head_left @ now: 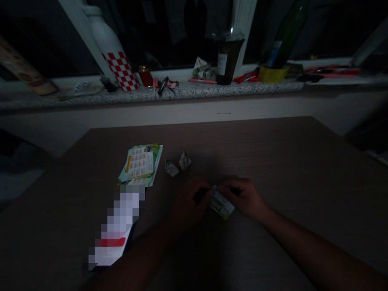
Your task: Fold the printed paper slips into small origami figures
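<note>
Between my hands is a small green-and-white printed paper, its upper corner pinched from both sides. My left hand closes thumb and fingers on its left edge. On the upper right edge, my right hand presses with thumb and forefinger. Just beyond my left hand stand two small folded paper pieces, one left and one right. A stack of printed green-and-white papers lies farther left. The picture is dark, so fine creases in the held paper cannot be made out.
A lit phone, partly blurred out, lies on the table left of my left forearm. Along the granite sill stand a checkered white bottle, a dark plastic cup, a green bottle and a yellow tape roll.
</note>
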`<state>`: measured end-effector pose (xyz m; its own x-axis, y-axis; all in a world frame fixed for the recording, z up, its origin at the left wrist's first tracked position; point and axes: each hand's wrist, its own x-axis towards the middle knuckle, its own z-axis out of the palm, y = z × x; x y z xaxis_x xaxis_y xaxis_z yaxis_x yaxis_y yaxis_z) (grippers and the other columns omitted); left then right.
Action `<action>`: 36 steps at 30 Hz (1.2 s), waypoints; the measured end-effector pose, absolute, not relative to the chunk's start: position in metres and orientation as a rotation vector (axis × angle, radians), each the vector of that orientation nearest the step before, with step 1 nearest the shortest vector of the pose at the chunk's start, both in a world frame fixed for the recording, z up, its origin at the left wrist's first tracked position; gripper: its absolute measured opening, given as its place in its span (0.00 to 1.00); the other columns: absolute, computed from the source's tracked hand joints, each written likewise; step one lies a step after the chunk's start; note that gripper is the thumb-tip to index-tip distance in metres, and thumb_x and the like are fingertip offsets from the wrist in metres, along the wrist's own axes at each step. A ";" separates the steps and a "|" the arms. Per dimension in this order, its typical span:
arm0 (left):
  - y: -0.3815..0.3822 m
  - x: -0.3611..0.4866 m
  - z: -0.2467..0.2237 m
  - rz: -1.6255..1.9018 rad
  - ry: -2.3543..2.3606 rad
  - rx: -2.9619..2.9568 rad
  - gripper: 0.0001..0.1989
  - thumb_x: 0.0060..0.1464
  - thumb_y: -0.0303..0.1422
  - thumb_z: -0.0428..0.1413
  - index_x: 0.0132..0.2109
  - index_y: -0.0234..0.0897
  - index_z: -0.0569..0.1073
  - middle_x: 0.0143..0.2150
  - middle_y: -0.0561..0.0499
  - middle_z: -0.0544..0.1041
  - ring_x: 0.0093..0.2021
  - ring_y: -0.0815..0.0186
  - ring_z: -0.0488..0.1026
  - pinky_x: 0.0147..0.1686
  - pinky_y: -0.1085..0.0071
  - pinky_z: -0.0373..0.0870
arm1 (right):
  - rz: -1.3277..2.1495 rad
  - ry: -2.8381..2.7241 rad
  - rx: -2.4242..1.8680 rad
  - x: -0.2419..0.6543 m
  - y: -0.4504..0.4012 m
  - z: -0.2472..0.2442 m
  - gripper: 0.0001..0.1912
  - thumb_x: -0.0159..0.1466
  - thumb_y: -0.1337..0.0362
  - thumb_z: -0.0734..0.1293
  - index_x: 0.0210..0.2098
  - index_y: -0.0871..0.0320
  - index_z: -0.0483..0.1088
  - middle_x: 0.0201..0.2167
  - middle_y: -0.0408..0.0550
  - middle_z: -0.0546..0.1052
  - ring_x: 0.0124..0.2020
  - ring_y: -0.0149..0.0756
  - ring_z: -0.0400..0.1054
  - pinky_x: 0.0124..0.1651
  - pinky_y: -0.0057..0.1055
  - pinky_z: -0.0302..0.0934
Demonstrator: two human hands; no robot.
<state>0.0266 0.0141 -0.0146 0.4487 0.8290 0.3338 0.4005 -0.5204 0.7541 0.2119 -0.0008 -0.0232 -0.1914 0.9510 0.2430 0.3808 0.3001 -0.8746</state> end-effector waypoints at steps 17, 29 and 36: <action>0.013 0.027 -0.011 0.825 1.112 2.120 0.06 0.58 0.32 0.51 0.34 0.36 0.70 0.31 0.51 0.73 0.32 0.66 0.70 0.33 0.71 0.65 | 0.845 -1.767 -1.212 0.213 -0.001 -0.023 0.16 0.63 0.60 0.62 0.22 0.60 0.69 0.18 0.42 0.68 0.21 0.28 0.61 0.24 0.25 0.56; 0.014 0.028 -0.011 0.800 1.141 2.126 0.06 0.56 0.32 0.52 0.34 0.36 0.71 0.30 0.52 0.74 0.31 0.67 0.71 0.32 0.72 0.65 | 0.877 -1.767 -1.229 0.212 -0.001 -0.021 0.16 0.63 0.60 0.62 0.22 0.60 0.68 0.17 0.41 0.66 0.20 0.28 0.60 0.23 0.24 0.54; 0.015 0.028 -0.013 0.767 1.166 2.117 0.07 0.57 0.33 0.52 0.34 0.36 0.71 0.30 0.52 0.73 0.30 0.67 0.71 0.30 0.72 0.65 | 0.861 -1.781 -1.230 0.213 -0.001 -0.024 0.16 0.63 0.60 0.62 0.23 0.61 0.69 0.18 0.42 0.67 0.21 0.28 0.61 0.24 0.24 0.55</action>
